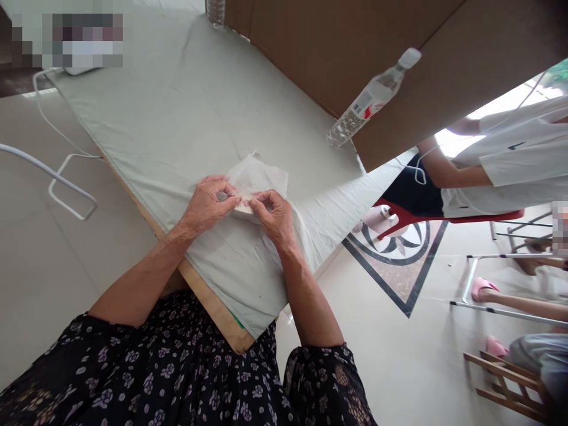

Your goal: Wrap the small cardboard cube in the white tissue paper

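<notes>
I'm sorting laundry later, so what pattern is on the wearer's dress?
Purple-grey and white flowers on black, best seen in the head view, on the dress.

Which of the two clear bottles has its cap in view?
The labelled bottle by the cardboard; its white cap shows. The other bottle is cut off at the picture's top edge.

A table [177,100] with a light wooden edge [208,302] carries a creased pale green cloth [173,130]. Directly on the cloth lie a thin, translucent white sheet [266,173] and, just beside it, a low whitish object [248,216], partly hidden. A clear plastic bottle with a white cap and red-and-white label [370,100] stands beside a large brown cardboard box [319,53]; another clear bottle [216,12] is cut off at the top.
</notes>
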